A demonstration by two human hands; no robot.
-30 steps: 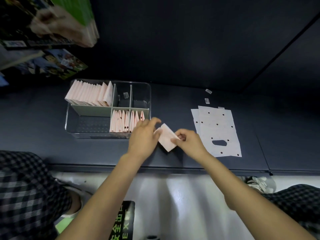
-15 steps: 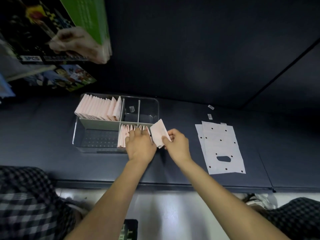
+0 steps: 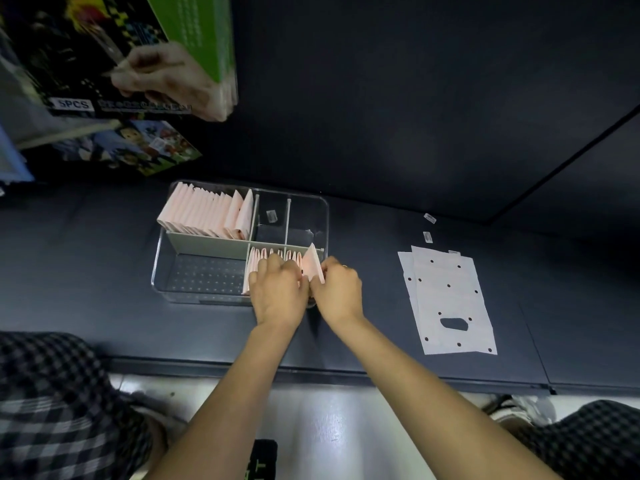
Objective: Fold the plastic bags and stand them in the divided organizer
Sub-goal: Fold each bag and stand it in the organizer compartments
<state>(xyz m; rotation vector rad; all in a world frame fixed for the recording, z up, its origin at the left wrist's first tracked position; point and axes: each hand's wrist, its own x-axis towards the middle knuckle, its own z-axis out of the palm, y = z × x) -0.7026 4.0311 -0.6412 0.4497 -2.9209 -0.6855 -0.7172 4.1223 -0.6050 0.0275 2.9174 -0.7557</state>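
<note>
Now both hands, left (image 3: 277, 292) and right (image 3: 337, 292), pinch the folded bag (image 3: 313, 263) between them inside the organizer (image 3: 159, 268)

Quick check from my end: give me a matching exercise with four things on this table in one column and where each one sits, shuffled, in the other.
Things:
1. folded bag in the right hand
2. flat bags
3. long row of folded bags
4. left hand

Places:
A. far left compartment of the organizer
B. lying on the table right of the organizer
C. at the right end of the near right compartment
D. on the short row of folded bags in the near right compartment

Pairs: 1-C, 2-B, 3-A, 4-D
</note>
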